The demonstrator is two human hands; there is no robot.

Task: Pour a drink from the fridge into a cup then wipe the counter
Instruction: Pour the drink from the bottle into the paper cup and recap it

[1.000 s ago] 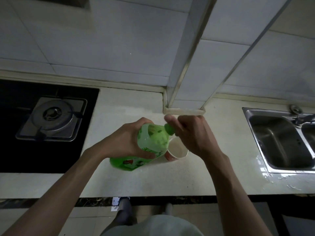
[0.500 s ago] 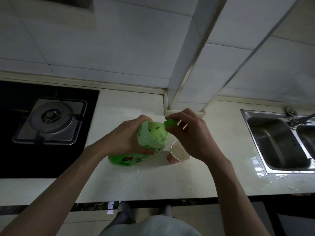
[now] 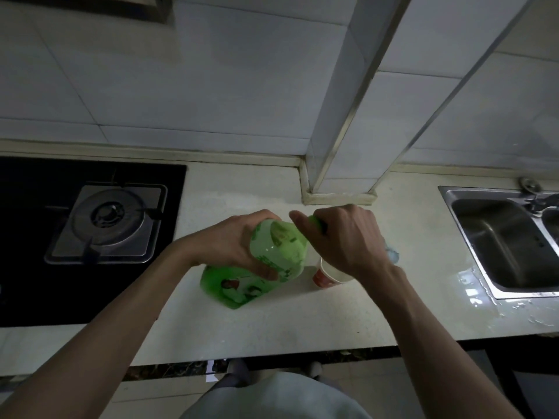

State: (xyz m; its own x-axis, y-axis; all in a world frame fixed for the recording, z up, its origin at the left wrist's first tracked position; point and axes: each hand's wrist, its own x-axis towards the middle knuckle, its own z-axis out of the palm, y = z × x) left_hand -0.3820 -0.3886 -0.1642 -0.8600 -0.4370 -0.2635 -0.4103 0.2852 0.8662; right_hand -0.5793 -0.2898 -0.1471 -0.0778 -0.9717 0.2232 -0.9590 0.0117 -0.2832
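Observation:
A green drink bottle (image 3: 257, 267) stands on the pale counter (image 3: 272, 328), seen from above. My left hand (image 3: 233, 240) grips its upper body. My right hand (image 3: 344, 237) is closed over the green cap (image 3: 314, 220) at the bottle's neck. A red and white paper cup (image 3: 326, 275) stands just right of the bottle, partly hidden under my right wrist; its inside looks white and I cannot tell if it holds liquid.
A black gas hob with one burner (image 3: 109, 222) lies at the left. A steel sink (image 3: 508, 246) with a tap is at the right, with water spots on the counter beside it. A tiled pillar (image 3: 338, 176) rises behind the bottle.
My right hand has turned over the cap, knuckles now on top. The bottle and cup stay in place on the counter; the view shifted slightly.

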